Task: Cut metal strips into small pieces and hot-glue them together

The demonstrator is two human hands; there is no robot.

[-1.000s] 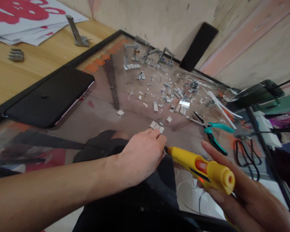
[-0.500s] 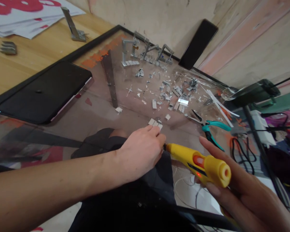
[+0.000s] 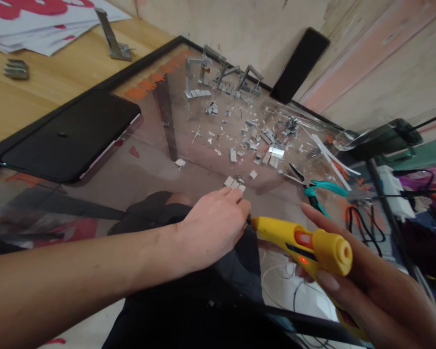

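Note:
My right hand (image 3: 363,281) is wrapped round a yellow hot glue gun (image 3: 294,237) with a small red light lit on its side. The gun's dark nozzle points left and ends right beside the fingers of my left hand (image 3: 218,223). Those left fingers are closed and bent down over the near part of the glass table; what they pinch is hidden behind the hand. Just past the left fingertips lies a short row of small grey-white tiles (image 3: 234,184). Teal-handled pliers (image 3: 325,186) rest on the glass beyond the glue gun.
Many small grey scraps (image 3: 254,135) lie scattered over the glass tabletop (image 3: 148,145). Bent grey bracket-like pieces (image 3: 225,72) stand along its far edge. A black phone (image 3: 72,135) lies at left, and another dark slab (image 3: 301,65) leans on the wall. Cables (image 3: 365,228) run at right.
The glue gun and my right hand have shifted very slightly right, with the nozzle still by my left fingers. My left hand has stayed nearly in place. The view has moved a little.

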